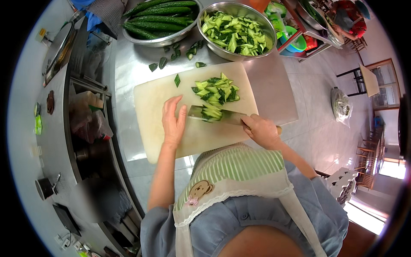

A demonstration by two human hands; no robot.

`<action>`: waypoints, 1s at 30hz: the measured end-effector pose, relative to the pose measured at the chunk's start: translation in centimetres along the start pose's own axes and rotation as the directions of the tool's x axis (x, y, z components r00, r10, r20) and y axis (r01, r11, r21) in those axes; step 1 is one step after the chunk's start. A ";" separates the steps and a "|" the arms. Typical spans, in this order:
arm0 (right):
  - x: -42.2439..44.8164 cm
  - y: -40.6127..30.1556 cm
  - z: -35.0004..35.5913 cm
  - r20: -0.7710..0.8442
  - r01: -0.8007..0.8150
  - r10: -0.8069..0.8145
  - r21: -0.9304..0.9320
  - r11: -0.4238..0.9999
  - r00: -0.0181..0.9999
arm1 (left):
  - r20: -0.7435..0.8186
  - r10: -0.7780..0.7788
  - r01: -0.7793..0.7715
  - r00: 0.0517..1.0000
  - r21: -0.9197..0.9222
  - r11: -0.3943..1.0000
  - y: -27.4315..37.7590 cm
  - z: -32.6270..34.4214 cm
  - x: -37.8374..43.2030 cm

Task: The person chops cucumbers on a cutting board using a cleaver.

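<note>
My right hand (260,131) grips the handle of a wide-bladed kitchen knife (232,117), whose blade lies low over the white cutting board (154,128) and points left. Several cucumber slices (212,113) rest on the blade. Just beyond it, a heap of cut cucumber pieces (221,90) lies on the board. My left hand (173,120) is left of the blade tip, holding nothing, fingers and thumb apart. One dark green cucumber piece (177,80) sits alone near the board's far edge.
Behind the board on the steel table (269,93) stand a metal bowl of whole cucumbers (163,41) and a metal bowl of cut cucumber (239,57). Cucumber ends (163,62) lie between bowls and board. A shelved counter (69,128) runs along the left. A person (350,19) is at the far right.
</note>
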State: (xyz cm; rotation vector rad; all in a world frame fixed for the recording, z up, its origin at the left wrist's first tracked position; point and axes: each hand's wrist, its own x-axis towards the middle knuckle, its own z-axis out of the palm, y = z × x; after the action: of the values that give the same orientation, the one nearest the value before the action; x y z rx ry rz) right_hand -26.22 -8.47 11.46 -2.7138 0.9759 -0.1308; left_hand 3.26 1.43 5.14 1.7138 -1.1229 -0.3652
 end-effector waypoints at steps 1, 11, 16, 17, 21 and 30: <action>0.0 0.4 0.0 -0.008 -0.009 0.009 -0.001 1.000 1.000 | 0.007 0.010 -0.010 1.000 -0.002 1.000 1.2 0.0 1.1; -0.4 2.4 -2.2 -0.153 0.236 -0.291 -0.298 0.925 0.945 | 0.844 0.180 -0.487 0.505 0.107 0.867 3.6 5.4 6.1; -1.7 4.0 -2.4 -0.147 0.232 -0.263 -0.203 0.951 0.953 | 0.649 0.247 -0.371 0.720 0.058 0.927 -0.8 6.2 8.6; -2.0 4.6 -2.2 -0.125 0.140 -0.155 -0.119 0.983 0.980 | 0.518 0.226 -0.308 0.825 0.076 0.948 -1.6 6.3 8.6; -1.1 5.9 -1.2 -0.081 -0.278 0.307 0.258 0.925 0.948 | 0.155 0.144 -0.184 0.977 0.289 0.940 -5.9 6.6 7.2; 4.1 6.1 0.8 0.116 -0.390 0.373 0.219 0.894 0.920 | 0.160 0.076 -0.120 0.984 0.284 0.951 -5.1 9.7 4.6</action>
State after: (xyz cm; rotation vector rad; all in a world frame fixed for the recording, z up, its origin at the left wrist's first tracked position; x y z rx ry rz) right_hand -26.72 -15.45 9.03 -2.2460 1.3551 -0.0695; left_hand 1.61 -7.62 -2.33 1.9027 -1.4225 -0.2760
